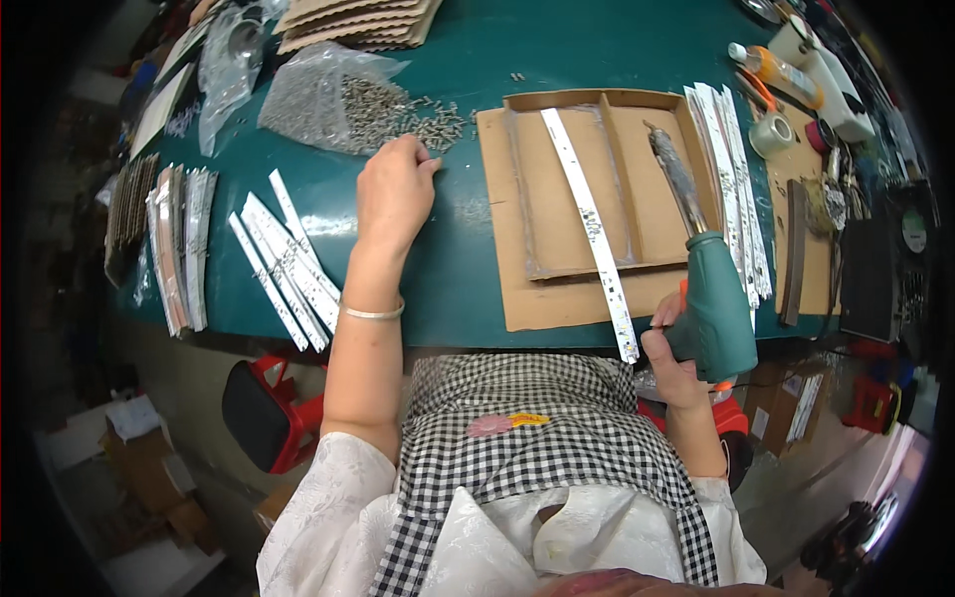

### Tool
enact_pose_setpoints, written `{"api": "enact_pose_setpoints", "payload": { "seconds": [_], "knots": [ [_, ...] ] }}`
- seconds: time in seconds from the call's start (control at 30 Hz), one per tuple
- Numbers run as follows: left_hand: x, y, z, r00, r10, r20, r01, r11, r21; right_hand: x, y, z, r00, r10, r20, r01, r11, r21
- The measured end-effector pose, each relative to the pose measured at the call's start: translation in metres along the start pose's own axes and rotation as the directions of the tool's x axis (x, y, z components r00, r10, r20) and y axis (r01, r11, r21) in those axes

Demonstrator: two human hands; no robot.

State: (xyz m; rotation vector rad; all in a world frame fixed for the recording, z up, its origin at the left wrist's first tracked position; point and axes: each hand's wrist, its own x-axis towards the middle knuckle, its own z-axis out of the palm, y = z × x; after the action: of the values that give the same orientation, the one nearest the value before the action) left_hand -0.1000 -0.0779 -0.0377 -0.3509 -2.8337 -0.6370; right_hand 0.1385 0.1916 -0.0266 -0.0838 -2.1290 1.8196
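My left hand [395, 189] is closed in a pinch at the near edge of a heap of small metal parts [398, 114]. What its fingertips hold, if anything, is too small to make out. The heap spills from a clear plastic bag [308, 95]. My right hand [674, 368] grips a green pistol-shaped tool [721, 308] with orange bits and a long, grimy metal barrel. Its tip points away over a shallow cardboard tray [507, 294]. Across this tray lies one white circuit-board strip [587, 219], its near end hanging past the tray's front edge.
More white strips lie left of centre [284, 259], in an upright bundle [181, 249] at far left, and along the tray's right side [731, 189]. Corrugated cardboard [358, 22] is stacked at the back. An orange-liquid bottle [781, 75] and a tape roll [771, 134] stand at right.
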Motion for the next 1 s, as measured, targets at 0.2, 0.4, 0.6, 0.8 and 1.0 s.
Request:
{"api": "enact_pose_setpoints", "payload": {
  "seconds": [0.2,0.4,0.6,0.8,1.0],
  "knots": [
    [-0.021,0.053,-0.027,0.99,0.101,0.103,-0.035,0.862,-0.505,0.014,0.003,0.0,0.998,-0.059,-0.006,0.058,0.996,-0.066],
    [-0.054,0.099,-0.03,0.818,0.323,0.475,0.445,0.167,-0.88,0.028,-0.02,0.013,0.996,0.06,-0.068,-0.053,0.993,0.106],
    [-0.079,0.122,-0.013,0.785,0.387,0.483,0.55,-0.08,-0.831,0.035,-0.024,0.026,0.989,0.1,-0.106,-0.079,0.979,0.187],
    [-0.088,0.127,-0.006,0.858,0.309,0.41,0.415,0.051,-0.908,0.036,-0.018,0.022,0.999,-0.032,-0.019,0.034,0.993,0.11],
    [-0.092,0.13,-0.004,0.905,0.294,0.307,0.262,0.183,-0.948,0.035,-0.023,0.02,1.0,0.016,-0.011,-0.015,0.994,0.112]
  ]
}}
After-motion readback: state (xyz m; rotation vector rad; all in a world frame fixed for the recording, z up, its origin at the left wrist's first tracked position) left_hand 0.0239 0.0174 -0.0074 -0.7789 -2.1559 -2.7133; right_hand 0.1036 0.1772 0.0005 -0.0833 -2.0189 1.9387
